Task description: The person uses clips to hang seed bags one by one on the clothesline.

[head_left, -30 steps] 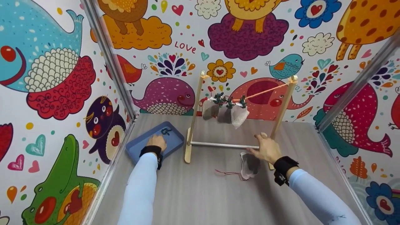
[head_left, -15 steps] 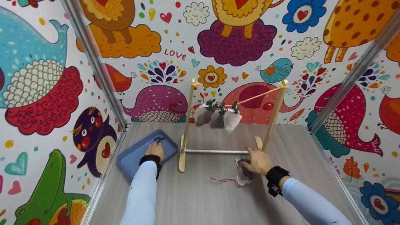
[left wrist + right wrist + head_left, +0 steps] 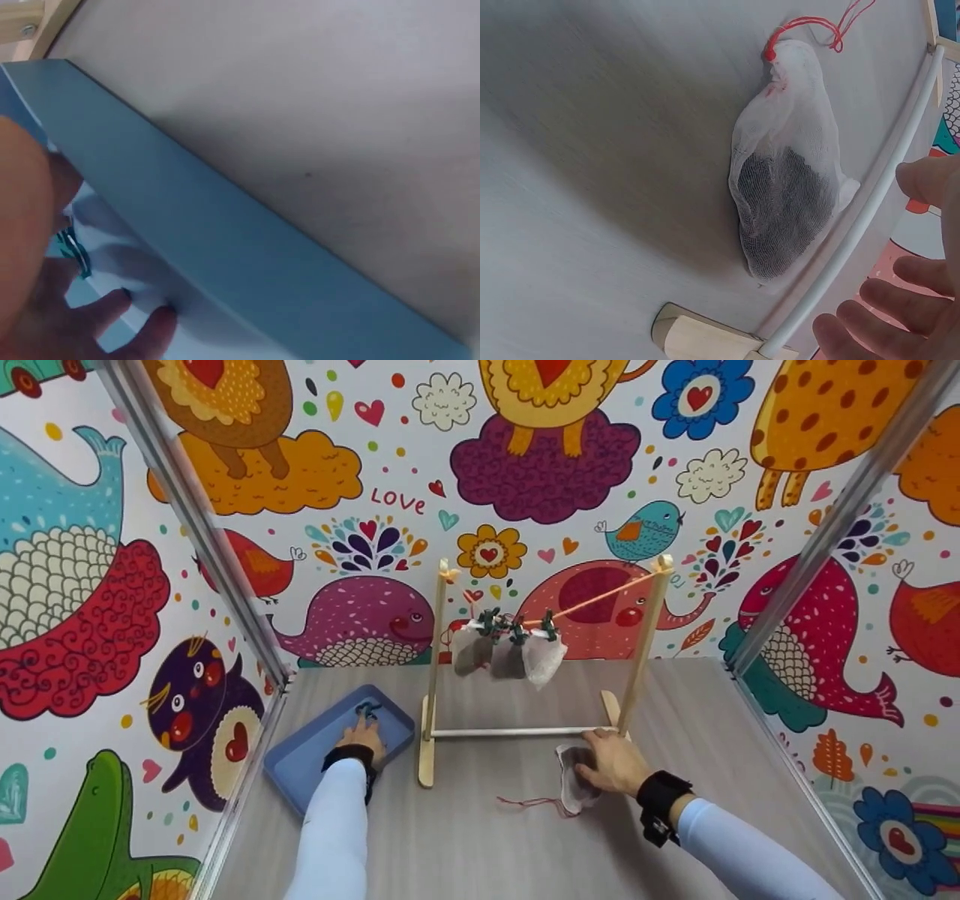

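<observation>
My left hand [image 3: 364,741] reaches into a blue tray [image 3: 307,761], its fingers spread and slightly bent beside a dark green clip [image 3: 367,710]. In the left wrist view the fingertips are close to the tray floor, and the clip [image 3: 73,251] shows partly behind the hand; a firm hold on it is not seen. To the right, my right hand [image 3: 619,765] hovers with parted fingers over a white mesh bag [image 3: 571,791] with dark contents and a red drawstring. In the right wrist view the bag [image 3: 787,202] lies flat on the table, apart from the fingers.
A wooden rack with upright posts [image 3: 643,652] and a white bottom rod [image 3: 517,732] stands between the hands. From its orange cord [image 3: 600,601] hang several mesh bags [image 3: 544,660], held by dark green clips. Patterned walls [image 3: 405,442] enclose the table [image 3: 450,847].
The head view has turned, shifting the scene left and down. My right hand has come from the rack's right post toward the loose bag. My left hand has moved nearer the clip in the tray.
</observation>
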`<control>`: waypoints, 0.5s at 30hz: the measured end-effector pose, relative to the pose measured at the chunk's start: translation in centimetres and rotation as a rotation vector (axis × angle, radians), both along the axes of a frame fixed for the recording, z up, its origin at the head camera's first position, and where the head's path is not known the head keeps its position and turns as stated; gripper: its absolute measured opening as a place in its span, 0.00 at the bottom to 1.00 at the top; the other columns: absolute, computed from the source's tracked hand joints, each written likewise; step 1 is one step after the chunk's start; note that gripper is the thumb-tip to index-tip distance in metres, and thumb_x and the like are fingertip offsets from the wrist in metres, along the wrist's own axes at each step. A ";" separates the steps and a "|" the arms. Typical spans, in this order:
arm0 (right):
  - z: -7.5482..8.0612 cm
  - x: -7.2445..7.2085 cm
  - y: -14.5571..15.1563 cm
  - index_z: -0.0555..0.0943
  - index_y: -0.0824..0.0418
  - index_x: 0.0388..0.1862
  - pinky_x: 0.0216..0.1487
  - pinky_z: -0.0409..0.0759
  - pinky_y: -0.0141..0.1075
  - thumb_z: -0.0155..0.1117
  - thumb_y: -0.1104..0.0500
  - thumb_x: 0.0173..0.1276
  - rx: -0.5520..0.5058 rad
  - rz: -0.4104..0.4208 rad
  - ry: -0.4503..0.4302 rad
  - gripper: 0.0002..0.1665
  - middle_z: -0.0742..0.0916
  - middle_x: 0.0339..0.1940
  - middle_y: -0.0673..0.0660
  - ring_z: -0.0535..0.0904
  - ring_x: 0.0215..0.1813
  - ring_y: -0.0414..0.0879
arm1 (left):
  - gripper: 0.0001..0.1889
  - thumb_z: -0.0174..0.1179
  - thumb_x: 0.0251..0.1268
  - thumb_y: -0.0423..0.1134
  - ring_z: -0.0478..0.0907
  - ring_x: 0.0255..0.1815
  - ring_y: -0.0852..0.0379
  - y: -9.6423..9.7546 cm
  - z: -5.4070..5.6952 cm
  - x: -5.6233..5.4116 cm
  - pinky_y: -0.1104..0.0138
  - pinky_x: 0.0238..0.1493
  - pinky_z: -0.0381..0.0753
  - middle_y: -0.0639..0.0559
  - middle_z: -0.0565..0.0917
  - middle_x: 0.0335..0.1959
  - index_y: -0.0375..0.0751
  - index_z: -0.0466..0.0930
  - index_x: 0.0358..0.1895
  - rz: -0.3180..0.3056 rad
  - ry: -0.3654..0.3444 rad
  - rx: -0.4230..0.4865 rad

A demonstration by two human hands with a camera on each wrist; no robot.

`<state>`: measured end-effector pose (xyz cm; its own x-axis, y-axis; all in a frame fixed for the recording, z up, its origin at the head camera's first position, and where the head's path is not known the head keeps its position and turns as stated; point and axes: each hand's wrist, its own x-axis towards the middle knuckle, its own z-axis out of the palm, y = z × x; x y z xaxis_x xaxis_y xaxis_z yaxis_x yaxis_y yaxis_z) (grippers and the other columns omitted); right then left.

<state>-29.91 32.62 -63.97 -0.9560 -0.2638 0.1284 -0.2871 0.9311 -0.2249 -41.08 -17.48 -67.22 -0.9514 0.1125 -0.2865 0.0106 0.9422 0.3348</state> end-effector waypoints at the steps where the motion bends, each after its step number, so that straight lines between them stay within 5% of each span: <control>1: 0.0 0.1 0.0 0.84 0.69 0.66 0.65 0.88 0.64 0.81 0.51 0.68 -0.006 0.007 -0.006 0.34 0.91 0.61 0.72 0.90 0.63 0.70 | 0.33 0.56 0.84 0.40 0.62 0.84 0.16 -0.1 0.1 0.3 0.26 0.80 0.71 0.24 0.54 0.92 0.30 0.65 0.85 -0.007 0.003 -0.005; 7: 0.1 0.2 0.5 0.86 0.68 0.61 0.62 0.89 0.63 0.81 0.53 0.66 -0.012 0.022 0.011 0.29 0.92 0.57 0.70 0.90 0.61 0.69 | 0.31 0.62 0.78 0.35 0.73 0.75 0.17 0.0 0.5 0.2 0.30 0.72 0.81 0.16 0.73 0.75 0.24 0.71 0.78 0.017 0.136 -0.033; 10: 0.1 0.3 0.8 0.88 0.67 0.57 0.58 0.90 0.62 0.80 0.53 0.65 -0.009 0.038 0.028 0.26 0.93 0.54 0.68 0.90 0.58 0.67 | 0.31 0.66 0.74 0.33 0.74 0.72 0.20 0.2 0.7 -0.3 0.32 0.64 0.86 0.17 0.73 0.70 0.25 0.72 0.76 0.057 0.196 -0.022; 12: 0.1 0.3 0.9 0.88 0.66 0.53 0.55 0.90 0.60 0.80 0.53 0.64 0.001 0.051 0.043 0.24 0.93 0.49 0.65 0.90 0.54 0.65 | 0.34 0.66 0.74 0.34 0.71 0.75 0.20 0.3 0.7 -0.7 0.30 0.64 0.86 0.18 0.69 0.75 0.26 0.69 0.79 0.057 0.192 -0.012; 15: 0.0 0.5 1.0 0.88 0.65 0.49 0.48 0.90 0.55 0.80 0.53 0.62 0.017 0.074 0.069 0.21 0.91 0.42 0.60 0.90 0.47 0.60 | 0.37 0.59 0.77 0.35 0.62 0.82 0.16 0.1 0.6 -1.1 0.25 0.71 0.79 0.19 0.59 0.86 0.27 0.62 0.85 0.024 0.098 0.001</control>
<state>-29.45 33.66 -63.99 -0.9229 -0.3358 0.1881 -0.3693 0.9104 -0.1865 -42.22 -17.42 -66.66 -0.9774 0.0895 -0.1917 0.0207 0.9422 0.3345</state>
